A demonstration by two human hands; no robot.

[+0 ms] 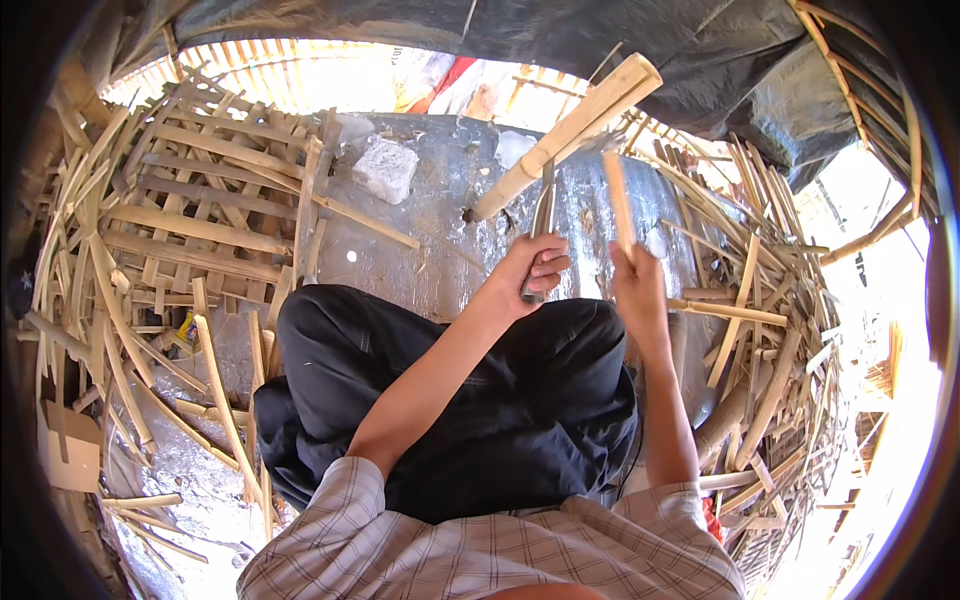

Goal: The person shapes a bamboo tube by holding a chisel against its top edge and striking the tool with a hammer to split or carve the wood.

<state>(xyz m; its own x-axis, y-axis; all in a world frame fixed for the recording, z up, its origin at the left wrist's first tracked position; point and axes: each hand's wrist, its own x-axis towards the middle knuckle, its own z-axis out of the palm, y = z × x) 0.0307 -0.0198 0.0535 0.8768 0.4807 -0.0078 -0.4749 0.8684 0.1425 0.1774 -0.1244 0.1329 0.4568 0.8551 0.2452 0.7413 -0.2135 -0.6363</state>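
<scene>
My left hand point(533, 266) is closed around the handle of a knife point(545, 205), its metal blade pointing away from me. The blade's far end meets a thick piece of bamboo point(565, 135), which leans up to the right with its lower end by the ground sheet. A dark lengthwise line runs along the upper part of this bamboo. To the right, my right hand point(638, 280) grips a pale wooden stick point(620, 205) raised upright, its top slightly blurred. Stick and bamboo look apart, though their depth is hard to judge.
A lattice of bamboo slats point(200, 205) lies at the left, beside loose strips point(215, 400). More bamboo strips point(765, 330) heap up at the right. A whitish block point(385, 170) sits on the shiny ground sheet point(440, 260). Dark sheeting point(660, 35) hangs at the far side.
</scene>
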